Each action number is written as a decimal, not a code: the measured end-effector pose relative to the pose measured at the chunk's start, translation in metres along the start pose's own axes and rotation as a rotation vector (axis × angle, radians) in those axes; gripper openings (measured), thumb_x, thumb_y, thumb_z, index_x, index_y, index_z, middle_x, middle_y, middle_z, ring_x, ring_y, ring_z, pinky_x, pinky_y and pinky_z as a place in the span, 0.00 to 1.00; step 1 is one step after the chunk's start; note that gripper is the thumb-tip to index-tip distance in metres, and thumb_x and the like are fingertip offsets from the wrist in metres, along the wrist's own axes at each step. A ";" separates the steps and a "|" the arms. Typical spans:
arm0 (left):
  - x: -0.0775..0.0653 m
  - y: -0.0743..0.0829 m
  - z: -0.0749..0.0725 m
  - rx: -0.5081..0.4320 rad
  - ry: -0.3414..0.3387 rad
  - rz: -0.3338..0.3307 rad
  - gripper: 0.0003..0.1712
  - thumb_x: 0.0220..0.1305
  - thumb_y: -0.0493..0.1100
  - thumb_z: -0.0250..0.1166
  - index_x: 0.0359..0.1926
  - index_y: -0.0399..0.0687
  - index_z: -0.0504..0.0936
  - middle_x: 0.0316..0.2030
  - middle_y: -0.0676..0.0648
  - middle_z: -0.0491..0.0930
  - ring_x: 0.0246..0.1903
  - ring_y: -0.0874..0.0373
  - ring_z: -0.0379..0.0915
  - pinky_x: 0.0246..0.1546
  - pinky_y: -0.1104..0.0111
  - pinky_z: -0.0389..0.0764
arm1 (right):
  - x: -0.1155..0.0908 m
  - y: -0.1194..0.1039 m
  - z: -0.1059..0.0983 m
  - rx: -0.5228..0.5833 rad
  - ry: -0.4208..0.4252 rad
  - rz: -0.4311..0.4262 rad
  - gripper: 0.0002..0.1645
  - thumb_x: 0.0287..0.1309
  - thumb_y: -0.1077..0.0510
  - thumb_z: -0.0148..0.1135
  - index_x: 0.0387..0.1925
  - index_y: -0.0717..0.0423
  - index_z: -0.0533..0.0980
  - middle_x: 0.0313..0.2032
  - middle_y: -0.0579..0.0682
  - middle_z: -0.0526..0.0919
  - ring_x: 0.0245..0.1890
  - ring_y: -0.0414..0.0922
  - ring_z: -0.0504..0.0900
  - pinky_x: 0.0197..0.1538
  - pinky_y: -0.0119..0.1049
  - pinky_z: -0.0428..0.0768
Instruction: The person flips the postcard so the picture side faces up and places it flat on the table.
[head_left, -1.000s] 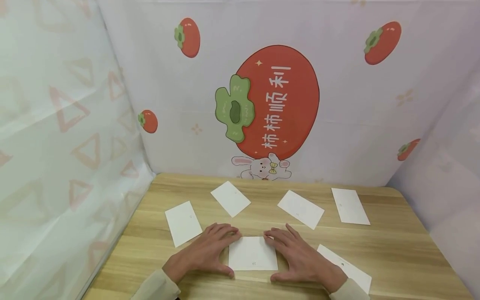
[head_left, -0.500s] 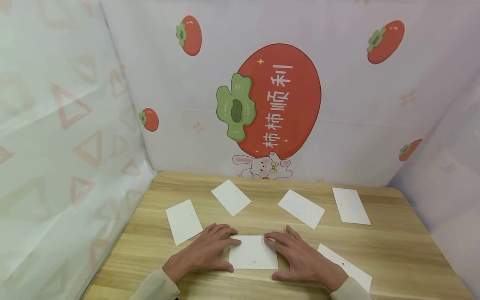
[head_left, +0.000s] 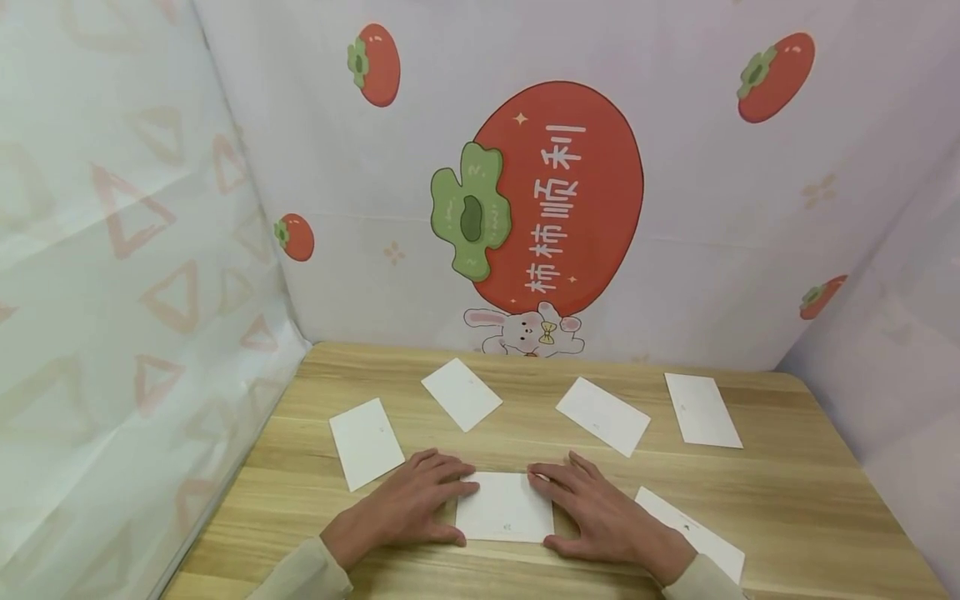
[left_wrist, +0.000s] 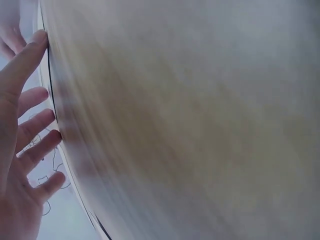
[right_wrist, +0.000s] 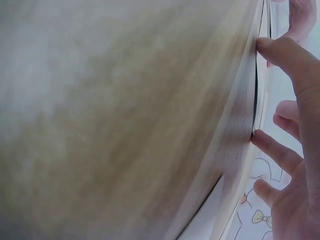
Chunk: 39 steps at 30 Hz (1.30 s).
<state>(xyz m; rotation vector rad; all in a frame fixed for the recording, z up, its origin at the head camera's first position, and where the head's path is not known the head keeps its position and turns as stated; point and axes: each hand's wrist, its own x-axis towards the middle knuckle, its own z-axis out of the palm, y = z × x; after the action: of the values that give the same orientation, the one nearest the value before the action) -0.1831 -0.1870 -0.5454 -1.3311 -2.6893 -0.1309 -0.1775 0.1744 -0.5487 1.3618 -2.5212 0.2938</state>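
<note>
A blank white card (head_left: 506,510) with a tiny mark near its lower edge lies flat on the wooden table, between both hands. Along its left side rests my left hand (head_left: 411,505), with fingertips over the upper left corner and the thumb by the lower left corner. Mirroring it, my right hand (head_left: 597,512) touches the upper right corner with its fingertips, its thumb close to the lower right corner. In the left wrist view the left hand's fingers (left_wrist: 35,122) are spread at the table surface. The right wrist view likewise shows spread fingers (right_wrist: 278,150) against the tabletop.
More white cards lie spread in an arc: a card (head_left: 367,444) at left, another card (head_left: 462,395) behind it, a card (head_left: 603,417) and a card (head_left: 703,410) at back right, and one card (head_left: 693,533) partly under the right forearm. A printed cloth (head_left: 360,283) hangs behind the table.
The hands keep their places at the card's two sides, with the right thumb slightly nearer its lower corner. The head view shifts a little; the other cards stay put.
</note>
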 end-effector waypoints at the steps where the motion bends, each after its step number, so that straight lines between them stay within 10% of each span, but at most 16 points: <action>1: 0.000 0.000 0.000 0.018 0.007 0.012 0.42 0.67 0.79 0.64 0.70 0.61 0.83 0.71 0.55 0.80 0.70 0.54 0.75 0.74 0.48 0.75 | 0.000 0.000 0.000 -0.007 0.000 0.000 0.46 0.66 0.31 0.72 0.74 0.54 0.76 0.73 0.46 0.77 0.71 0.44 0.77 0.71 0.59 0.77; 25: -0.006 -0.002 -0.008 0.107 -0.036 0.081 0.41 0.76 0.77 0.56 0.73 0.56 0.81 0.73 0.53 0.79 0.72 0.55 0.76 0.69 0.59 0.80 | -0.005 -0.007 -0.002 -0.030 -0.052 0.045 0.52 0.67 0.24 0.66 0.78 0.52 0.73 0.76 0.46 0.75 0.69 0.52 0.80 0.70 0.51 0.81; 39: -0.006 -0.010 -0.009 -0.146 -0.070 0.009 0.35 0.78 0.73 0.57 0.70 0.59 0.83 0.74 0.56 0.79 0.74 0.55 0.74 0.72 0.56 0.78 | -0.004 -0.002 -0.001 0.074 0.016 0.008 0.43 0.68 0.31 0.70 0.76 0.46 0.74 0.70 0.43 0.81 0.67 0.46 0.81 0.68 0.50 0.83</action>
<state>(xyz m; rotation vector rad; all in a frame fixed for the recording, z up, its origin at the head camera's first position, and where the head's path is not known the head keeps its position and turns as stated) -0.1871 -0.1992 -0.5377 -1.4130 -2.7787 -0.2896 -0.1731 0.1770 -0.5487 1.3710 -2.5265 0.4011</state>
